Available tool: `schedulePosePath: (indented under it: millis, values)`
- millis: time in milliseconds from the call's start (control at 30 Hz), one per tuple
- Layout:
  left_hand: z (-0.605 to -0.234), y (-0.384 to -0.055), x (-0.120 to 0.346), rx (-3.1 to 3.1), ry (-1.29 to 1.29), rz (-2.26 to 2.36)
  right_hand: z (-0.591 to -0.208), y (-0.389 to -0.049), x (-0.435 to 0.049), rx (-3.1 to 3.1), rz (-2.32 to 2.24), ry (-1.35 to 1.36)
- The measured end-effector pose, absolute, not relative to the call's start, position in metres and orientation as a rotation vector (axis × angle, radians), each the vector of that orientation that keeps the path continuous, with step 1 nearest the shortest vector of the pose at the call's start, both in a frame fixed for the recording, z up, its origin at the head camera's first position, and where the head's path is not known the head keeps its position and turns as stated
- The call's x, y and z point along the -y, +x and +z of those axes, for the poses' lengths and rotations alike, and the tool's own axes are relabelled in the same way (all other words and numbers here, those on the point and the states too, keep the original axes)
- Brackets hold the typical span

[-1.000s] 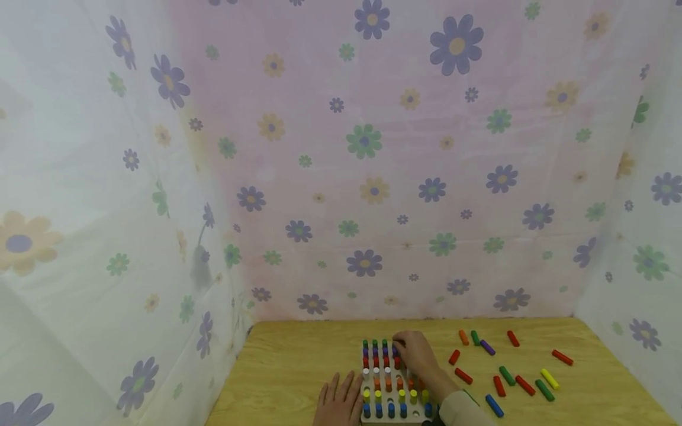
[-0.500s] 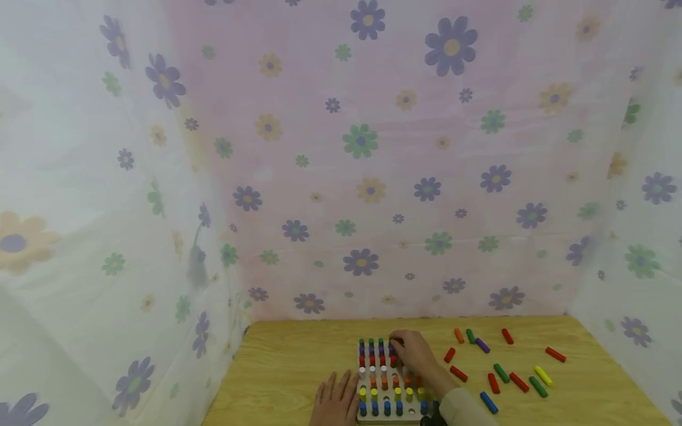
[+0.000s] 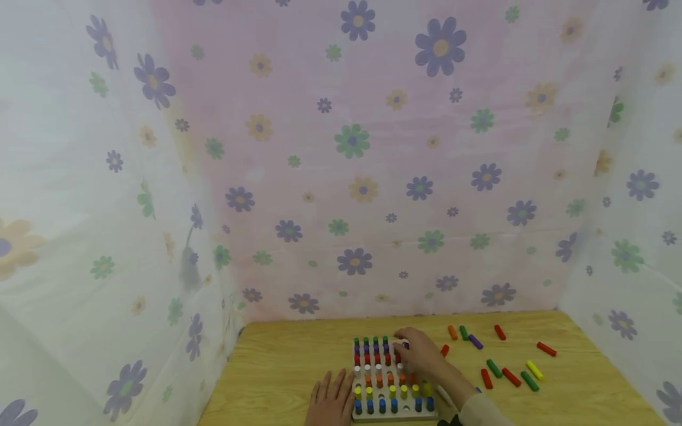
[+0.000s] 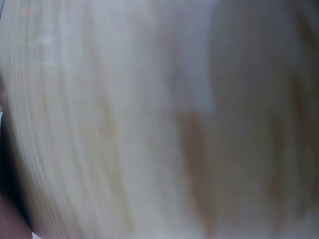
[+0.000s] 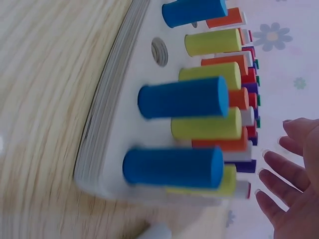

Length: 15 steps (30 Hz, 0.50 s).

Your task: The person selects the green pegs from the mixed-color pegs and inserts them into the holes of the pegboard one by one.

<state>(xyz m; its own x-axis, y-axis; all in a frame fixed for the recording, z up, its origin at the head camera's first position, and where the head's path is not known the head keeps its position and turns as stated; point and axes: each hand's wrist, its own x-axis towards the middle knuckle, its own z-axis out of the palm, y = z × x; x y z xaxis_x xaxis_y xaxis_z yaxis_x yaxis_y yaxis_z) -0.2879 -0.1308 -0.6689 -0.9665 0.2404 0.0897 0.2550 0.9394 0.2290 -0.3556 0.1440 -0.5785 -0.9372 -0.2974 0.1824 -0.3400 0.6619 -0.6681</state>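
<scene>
1. Pegboard: lies on the table, coloured pegs standing in rows.
2. Right hand: grasping nothing, fingers spread, at the pegboard's far right corner.
3. Left hand: ungripping, fingers extended, at the pegboard's left edge.
4. Loose pegs: scattered right of the pegboard.

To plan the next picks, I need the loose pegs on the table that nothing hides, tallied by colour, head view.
Red pegs: 4
Green pegs: 3
Orange peg: 1
Purple peg: 1
Yellow peg: 1
Total: 10
Partly hidden pegs aren't counted.
</scene>
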Motion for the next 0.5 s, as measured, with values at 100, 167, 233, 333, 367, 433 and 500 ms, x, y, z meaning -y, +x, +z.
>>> schedulePosePath:
  millis: [100, 167, 233, 333, 367, 433, 500]
  values:
    - [-0.669, -0.288, 0.13, 3.037, -0.383, -0.372, -0.574, -0.35, -0.153, 2.802, 1.176, 0.567]
    - [-0.67, -0.289, 0.13, 3.044, -0.38, -0.363, -0.571, -0.348, -0.159, 2.799, 1.177, 0.585]
    - [-0.669, -0.289, 0.129, 3.054, -0.373, -0.351, -0.571, -0.347, -0.165, 2.793, 1.153, 0.609]
    - [-0.669, -0.29, 0.128, 3.061, -0.362, -0.341, -0.57, -0.344, -0.173, 2.773, 1.105, 0.623]
    - [-0.669, -0.29, 0.128, 3.06, -0.361, -0.34, -0.57, -0.343, -0.176, 2.768, 1.097, 0.631]
    - [-0.668, -0.29, 0.128, 3.063, -0.361, -0.342, -0.569, -0.341, -0.181, 2.762, 1.091, 0.627]
    - [-0.669, -0.291, 0.128, 3.066, -0.362, -0.344, -0.568, -0.338, -0.186, 2.761, 1.089, 0.605]
